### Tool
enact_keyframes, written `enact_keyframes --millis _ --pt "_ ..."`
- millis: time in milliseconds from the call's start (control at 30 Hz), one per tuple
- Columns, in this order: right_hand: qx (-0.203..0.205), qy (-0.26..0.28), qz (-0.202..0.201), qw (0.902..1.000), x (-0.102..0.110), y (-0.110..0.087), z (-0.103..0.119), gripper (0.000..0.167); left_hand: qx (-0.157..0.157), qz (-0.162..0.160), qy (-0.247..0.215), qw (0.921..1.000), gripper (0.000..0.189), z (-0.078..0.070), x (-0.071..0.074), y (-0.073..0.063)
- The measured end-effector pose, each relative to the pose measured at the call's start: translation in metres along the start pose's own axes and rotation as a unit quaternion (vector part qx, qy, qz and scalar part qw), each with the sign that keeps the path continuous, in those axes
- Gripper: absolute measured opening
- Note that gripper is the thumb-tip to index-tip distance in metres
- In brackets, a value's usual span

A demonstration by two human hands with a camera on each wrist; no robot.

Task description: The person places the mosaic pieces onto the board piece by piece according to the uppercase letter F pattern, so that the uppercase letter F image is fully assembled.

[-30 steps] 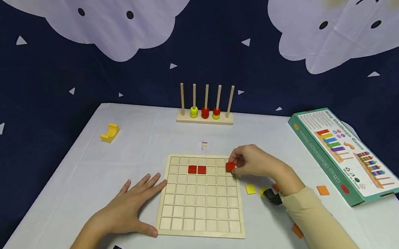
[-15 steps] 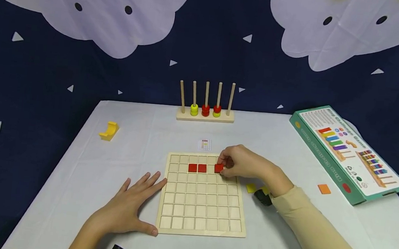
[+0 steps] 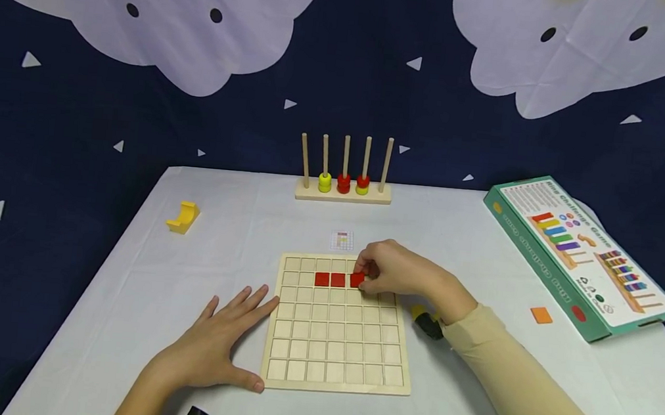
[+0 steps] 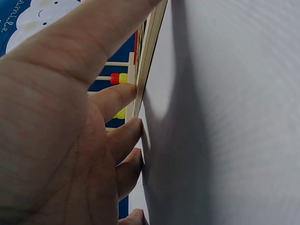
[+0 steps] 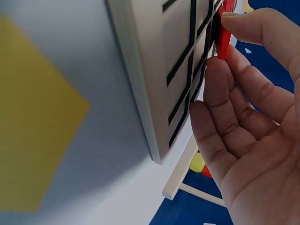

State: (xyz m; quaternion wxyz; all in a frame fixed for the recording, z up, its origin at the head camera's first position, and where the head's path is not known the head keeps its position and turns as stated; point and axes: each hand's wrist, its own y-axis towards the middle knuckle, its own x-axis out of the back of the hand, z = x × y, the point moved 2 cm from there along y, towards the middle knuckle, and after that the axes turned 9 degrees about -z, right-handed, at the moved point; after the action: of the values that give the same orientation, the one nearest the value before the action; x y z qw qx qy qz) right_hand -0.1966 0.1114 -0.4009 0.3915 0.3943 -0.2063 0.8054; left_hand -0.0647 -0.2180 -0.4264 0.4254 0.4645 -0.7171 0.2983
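A square wooden grid board [image 3: 340,388] lies on the white table. Two red square tiles, a left one [image 3: 322,279] and a right one [image 3: 338,280], sit side by side in its second row from the top. Just right of them my right hand [image 3: 401,269] pinches a third red tile [image 3: 356,280] between thumb and fingers, tilted over the board in the right wrist view. My left hand [image 3: 216,345] lies with fingers spread along the board's left edge, thumb and index finger touching it.
A small pattern card [image 3: 341,240] lies behind the board. Farther back stands a peg rack [image 3: 342,195] with red and yellow rings. Yellow tiles [image 5: 37,122] are right of the board, beside an orange tile [image 3: 541,315] and a game box [image 3: 583,256]. A yellow curved block [image 3: 184,217] is far left.
My right hand has carried the red tile leftward over the board, from its right edge to beside the two red tiles. The left hand has stayed in place.
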Motion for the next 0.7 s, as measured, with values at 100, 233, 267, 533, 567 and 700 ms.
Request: enact_keyframes --millis 100,233,267,533,567,700 --pt "-0.001 -0.001 0.001 1.0000 -0.0012 0.0009 0.0003 0.014 0.001 0.000 0.001 1.0000 0.132 0.0000 -0.0001 0.0004" --pt "-0.001 0.000 0.002 1.0000 -0.0014 0.0017 0.0021 0.014 0.001 0.000 -0.001 1.0000 0.133 -0.0005 -0.0004 0.0010" --pt "-0.001 0.001 0.003 1.0000 -0.0015 0.0019 0.0026 0.014 -0.001 -0.001 0.001 1.0000 0.133 -0.0009 -0.0002 0.0010" --pt "-0.003 -0.015 0.006 0.9999 -0.0029 0.0046 0.0050 0.015 0.004 0.002 -0.003 1.0000 0.133 -0.0006 -0.0013 0.0005" --pt "-0.005 -0.015 0.006 0.9999 -0.0030 0.0047 0.0050 0.016 0.007 0.003 -0.004 1.0000 0.132 -0.0003 -0.0018 0.0006" --pt "-0.008 -0.018 0.008 0.9998 -0.0034 0.0053 0.0061 0.019 0.012 0.004 -0.004 0.9999 0.133 0.0000 -0.0024 0.0010"
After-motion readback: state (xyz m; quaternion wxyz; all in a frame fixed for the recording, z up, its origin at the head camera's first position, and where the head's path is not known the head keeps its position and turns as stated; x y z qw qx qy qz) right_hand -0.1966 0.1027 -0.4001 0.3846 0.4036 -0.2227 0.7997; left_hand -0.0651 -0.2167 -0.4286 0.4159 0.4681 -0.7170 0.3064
